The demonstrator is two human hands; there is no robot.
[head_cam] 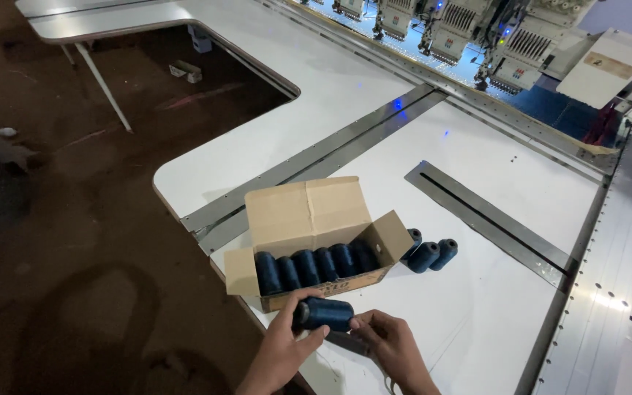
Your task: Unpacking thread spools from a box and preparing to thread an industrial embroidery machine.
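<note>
My left hand (281,345) and my right hand (389,345) together hold a dark blue thread spool (325,313) on its side, one hand at each end, just in front of an open cardboard box (303,213). Inside the box lies a row of several dark blue spools (314,266). Three more blue spools (427,254) lie on the white table just right of the box's open flap.
The white table (477,307) has metal rails (309,164) and a slotted metal strip (488,219). A row of embroidery machine heads (469,33) runs along the far edge. Brown floor (74,241) lies to the left, past the table's edge.
</note>
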